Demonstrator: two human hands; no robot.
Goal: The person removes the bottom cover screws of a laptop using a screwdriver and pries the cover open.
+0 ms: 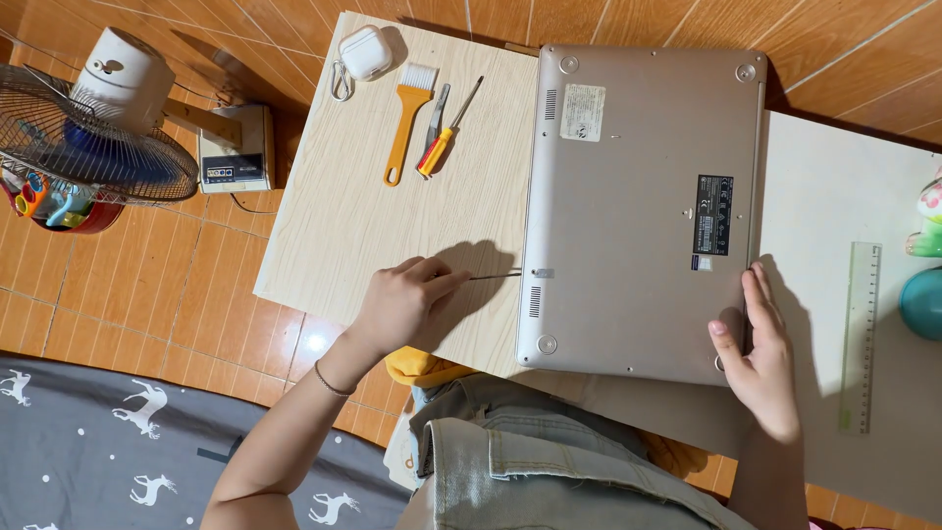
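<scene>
Resting on the light wooden board [334, 245], our silver laptop [638, 206] lies bottom up, so that its underside and screws face us. It fills the middle of the view. At three o'clock from it a pale board [834, 196] carries a clear green ruler [862, 334], set well apart.

Our right hand [760, 358] lies flat and unclenched against the laptop's edge at four o'clock, gripping nothing; we judge it steadies the case. Our left hand [402, 304], at nine o'clock, pinches a thin screwdriver [491, 277] whose tip meets the case edge near a screw.

At eleven o'clock the spare tools wait in a row within reach: orange-handled brush [407, 118], tweezers [437, 116], red and yellow screwdriver [446, 132]. A white earbud case [365, 52] sits above them.
</scene>
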